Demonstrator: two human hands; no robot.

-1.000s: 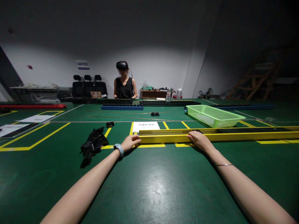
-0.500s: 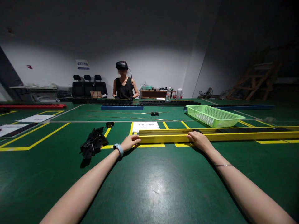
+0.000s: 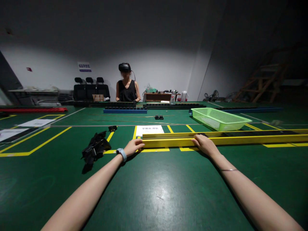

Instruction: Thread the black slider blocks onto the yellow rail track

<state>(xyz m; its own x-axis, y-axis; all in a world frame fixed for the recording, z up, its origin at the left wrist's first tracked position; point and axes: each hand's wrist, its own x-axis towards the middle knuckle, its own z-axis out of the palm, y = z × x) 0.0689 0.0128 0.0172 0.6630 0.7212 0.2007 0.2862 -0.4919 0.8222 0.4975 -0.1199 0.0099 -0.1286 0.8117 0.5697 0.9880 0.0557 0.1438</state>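
Steadying the rail (image 3: 168,143), left hand (image 3: 133,147) is gripping its end and right hand (image 3: 204,144) is clasping its near edge, any shift likely calling for both.

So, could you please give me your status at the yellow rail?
Left hand touching left end of yellow rail; right hand over near edge. Green basket beyond rail. Black bundle off to left.

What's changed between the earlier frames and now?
Nothing visibly moved, beyond a slight shift of the whole view; nothing was taken up or let go. The left hand and right hand stay at the yellow rail, the green basket behind it.
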